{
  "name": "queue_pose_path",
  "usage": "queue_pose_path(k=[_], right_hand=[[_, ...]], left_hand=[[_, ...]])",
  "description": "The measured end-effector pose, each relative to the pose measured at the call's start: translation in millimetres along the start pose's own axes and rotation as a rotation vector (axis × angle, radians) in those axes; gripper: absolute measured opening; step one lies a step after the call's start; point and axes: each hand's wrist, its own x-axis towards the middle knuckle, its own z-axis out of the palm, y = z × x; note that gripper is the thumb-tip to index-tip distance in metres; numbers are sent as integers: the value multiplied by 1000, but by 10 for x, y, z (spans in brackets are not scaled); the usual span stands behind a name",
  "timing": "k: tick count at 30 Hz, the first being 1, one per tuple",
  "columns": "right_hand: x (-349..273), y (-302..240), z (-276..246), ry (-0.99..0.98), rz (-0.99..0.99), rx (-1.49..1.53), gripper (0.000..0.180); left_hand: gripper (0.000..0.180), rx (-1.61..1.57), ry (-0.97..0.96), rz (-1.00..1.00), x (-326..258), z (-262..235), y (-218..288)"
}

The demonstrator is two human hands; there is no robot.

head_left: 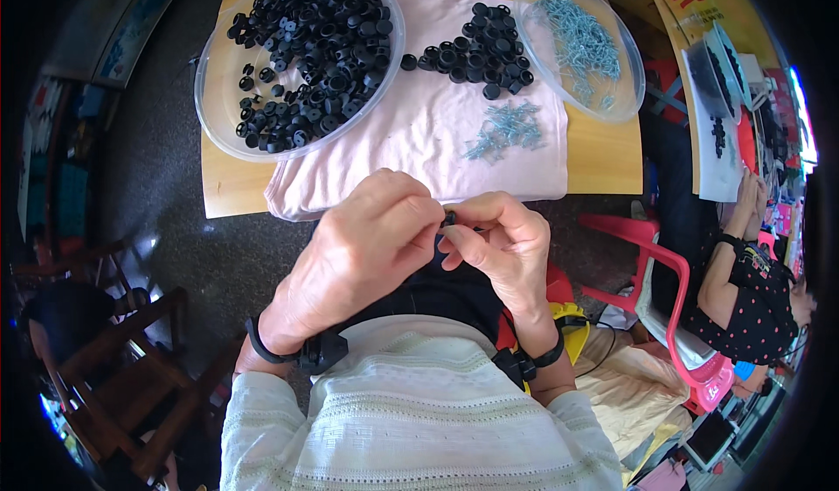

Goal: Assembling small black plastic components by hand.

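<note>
My left hand [376, 233] and my right hand [500, 242] meet just off the table's near edge, above my lap. Between their fingertips is a small black round plastic part [450, 217]. The right thumb and fingers pinch it; the left fingers are closed against its other side, and whether they also hold a screw is hidden. Beyond the hands, a pile of black round plastic caps [481, 49] lies on a pale pink cloth [350, 185]. Nearer on that cloth is a small heap of silvery screws [507, 130].
A large clear tub [203, 97] full of black plastic parts stands at the table's left. A clear tub [636, 89] of screws sits at its right. To the right, another person [743, 290] works at a side table beside a pink chair [677, 290]. Wooden chairs [122, 377] stand at left.
</note>
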Motion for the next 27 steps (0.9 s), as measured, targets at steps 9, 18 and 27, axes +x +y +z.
queue_pose_path(k=[9,18,27], right_hand=[[59,-55,-79,-15,-17,157,15],[104,-64,-49,-54,-81,84,15],[66,1,-68,62,-76,112,17]], left_hand=[[17,-1049,50,-456,-79,98,-199],[14,-1025,58,-461,-45,123,-184],[17,-1021,-10,-505,-38,164,-232]])
